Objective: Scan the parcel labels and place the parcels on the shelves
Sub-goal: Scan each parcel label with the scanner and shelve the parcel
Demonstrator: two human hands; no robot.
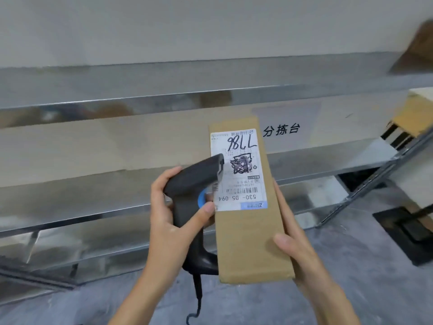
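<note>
A long flat cardboard parcel [251,240] is held up in front of the metal shelves [93,99]. My right hand [297,242] grips its right edge from below, thumb on top. A white shipping label [237,170] with a barcode and handwritten digits covers the parcel's upper half. My left hand [168,207] grips a black handheld scanner [194,191] by its handle, thumb near the blue trigger. The scanner's head points right at the label and overlaps its left edge. A cable hangs down from the handle.
Several empty shiny metal shelf boards run across the view at different heights. A sign with black characters [281,130] sits on the wall behind. Cardboard boxes [412,118] stand on the shelf at the right edge. A dark floor mat [407,231] lies at the lower right.
</note>
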